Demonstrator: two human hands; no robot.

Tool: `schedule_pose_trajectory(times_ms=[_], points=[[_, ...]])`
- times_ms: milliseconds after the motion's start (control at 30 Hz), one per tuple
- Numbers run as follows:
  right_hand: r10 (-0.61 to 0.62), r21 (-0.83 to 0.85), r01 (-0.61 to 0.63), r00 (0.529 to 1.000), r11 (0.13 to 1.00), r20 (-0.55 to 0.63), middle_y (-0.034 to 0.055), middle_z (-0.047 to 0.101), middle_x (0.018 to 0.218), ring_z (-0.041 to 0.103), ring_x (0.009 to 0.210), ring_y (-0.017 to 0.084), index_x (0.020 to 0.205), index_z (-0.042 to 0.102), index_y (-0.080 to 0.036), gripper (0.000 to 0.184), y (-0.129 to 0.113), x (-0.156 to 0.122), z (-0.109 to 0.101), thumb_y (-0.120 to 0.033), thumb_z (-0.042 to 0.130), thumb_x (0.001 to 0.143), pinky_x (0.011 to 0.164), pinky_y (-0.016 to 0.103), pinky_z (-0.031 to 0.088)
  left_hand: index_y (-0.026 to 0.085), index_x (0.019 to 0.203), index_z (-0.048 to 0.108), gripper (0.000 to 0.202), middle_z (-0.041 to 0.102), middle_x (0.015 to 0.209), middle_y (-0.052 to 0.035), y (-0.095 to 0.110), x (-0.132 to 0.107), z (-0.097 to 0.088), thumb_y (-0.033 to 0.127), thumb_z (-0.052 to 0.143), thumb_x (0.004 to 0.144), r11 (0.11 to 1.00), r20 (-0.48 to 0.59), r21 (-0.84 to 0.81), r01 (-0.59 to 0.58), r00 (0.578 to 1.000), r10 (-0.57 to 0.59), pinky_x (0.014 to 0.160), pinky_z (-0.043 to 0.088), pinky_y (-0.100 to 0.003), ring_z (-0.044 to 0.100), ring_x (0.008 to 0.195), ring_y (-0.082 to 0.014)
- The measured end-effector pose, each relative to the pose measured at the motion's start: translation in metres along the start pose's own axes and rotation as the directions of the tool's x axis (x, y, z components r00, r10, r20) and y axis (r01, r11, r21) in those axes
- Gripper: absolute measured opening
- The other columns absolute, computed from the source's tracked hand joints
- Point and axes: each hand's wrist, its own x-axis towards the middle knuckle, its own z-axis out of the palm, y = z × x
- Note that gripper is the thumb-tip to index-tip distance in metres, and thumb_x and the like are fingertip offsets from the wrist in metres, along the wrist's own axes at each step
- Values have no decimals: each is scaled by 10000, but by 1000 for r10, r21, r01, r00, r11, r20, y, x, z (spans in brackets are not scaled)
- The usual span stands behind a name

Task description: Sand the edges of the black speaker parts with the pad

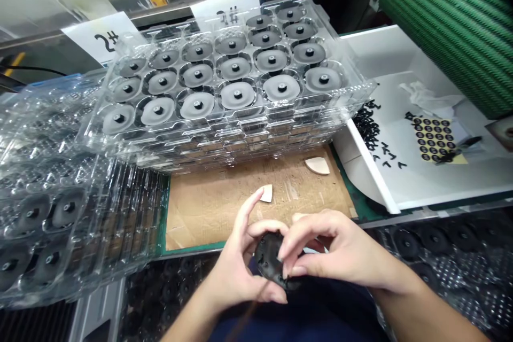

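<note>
My left hand curls round a black rounded plastic part, gripping it between thumb and fingers with the forefinger raised. Small raised details show on the face of this part. Thumb and forefinger of my right hand are pinched together at the part's right lower edge. A tiny dark bit shows at those fingertips, too small to name. Both hands are in front of my body, just off the near edge of a cardboard sheet. Beyond my left fingertips lies a small pale wedge-shaped piece.
Behind the cardboard rises a stack of clear trays holding grey rounded parts. More clear trays stand at left. On the right, a white bin holds small black pieces and a sticker sheet. Another pale wedge lies nearby.
</note>
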Motion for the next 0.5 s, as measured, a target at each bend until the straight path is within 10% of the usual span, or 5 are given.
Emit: schedule_pose_trajectory(times_ms=[233, 500], points=[[42, 19, -41, 999, 999, -22, -5, 683, 711, 625, 674, 101, 712, 726, -185, 55, 8, -4, 5, -135, 736, 732, 659, 207, 495, 390, 1416, 151, 1101, 673, 1031, -23, -6, -3, 2, 488, 801, 534, 1000, -9, 4, 21, 1000, -21, 950, 416, -382, 626, 1026, -235], [-68, -27, 62, 933, 998, -353, -7, 676, 693, 622, 640, 108, 750, 702, -219, 52, 26, -13, 10, -242, 748, 743, 628, 209, 496, 394, 1410, 226, 975, 630, 1131, -25, -10, -5, -4, 304, 804, 630, 911, -161, 334, -243, 937, 309, 948, 472, -333, 611, 1049, -184]])
